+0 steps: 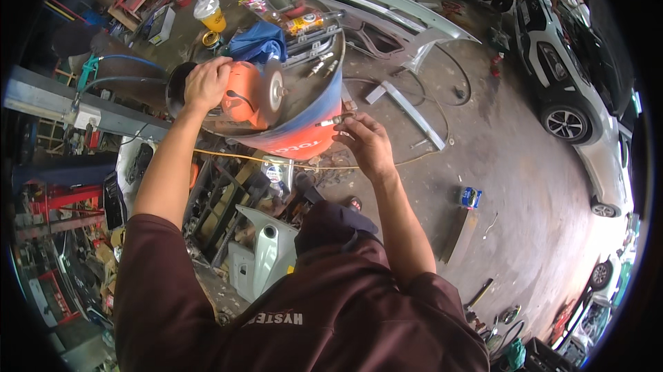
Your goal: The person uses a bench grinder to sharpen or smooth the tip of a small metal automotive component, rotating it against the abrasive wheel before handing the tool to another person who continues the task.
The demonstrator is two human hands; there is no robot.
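Note:
An orange bench grinder sits on top of a blue and red drum. My left hand lies over its left part, fingers wrapped on the housing. The pale grinding wheel faces right; whether it is spinning I cannot tell. Just right of the drum's rim, my right hand pinches a spark plug, its tip pointing left toward the wheel but apart from it. Several more spark plugs lie on the drum top behind the wheel.
A blue cloth and a bottle rest at the drum's far side, near a drink cup. A yellow cord crosses before the drum. A metal frame piece lies right. Cars stand far right.

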